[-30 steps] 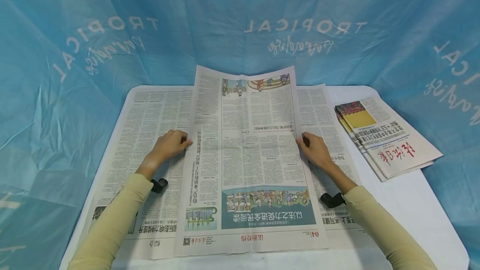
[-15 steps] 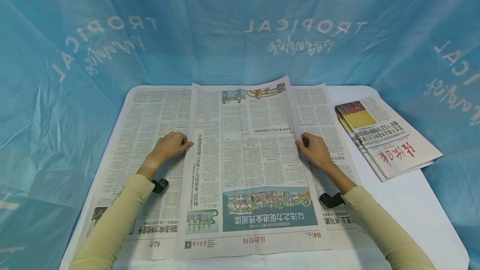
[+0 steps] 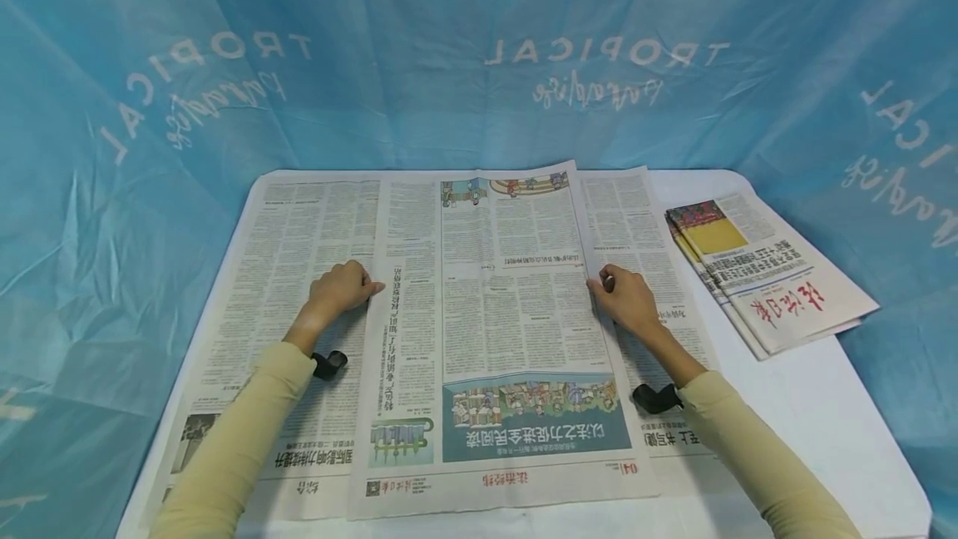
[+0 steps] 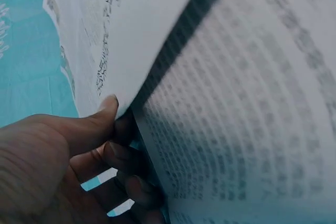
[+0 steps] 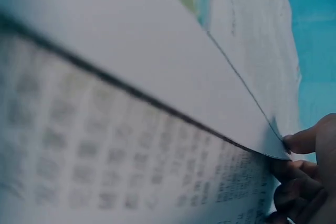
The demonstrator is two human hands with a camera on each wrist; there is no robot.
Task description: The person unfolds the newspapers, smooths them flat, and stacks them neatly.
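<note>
A single newspaper page (image 3: 494, 339), printed in columns with a coloured cartoon banner near its close end, lies over a wider opened newspaper (image 3: 292, 298). My left hand (image 3: 340, 287) pinches the page's left edge between thumb and forefinger, and the left wrist view shows that edge raised off the print below. At the opposite side my right hand (image 3: 627, 298) pinches the right edge at about the same height. In the right wrist view the thumb (image 5: 302, 141) sits on top of the page, fingers underneath. The page's far right corner tilts up slightly.
Folded newspapers (image 3: 771, 273) with a red title are stacked at the right of the white table (image 3: 816, 431). Blue curtains (image 3: 479, 48) with white lettering enclose the far side and both flanks. A black wrist strap piece (image 3: 657, 398) hangs at my right wrist.
The page's far end, which stood up against the curtain, has sunk down almost flat, left corner first. Both hands have kept their grip on the edges and barely moved.
</note>
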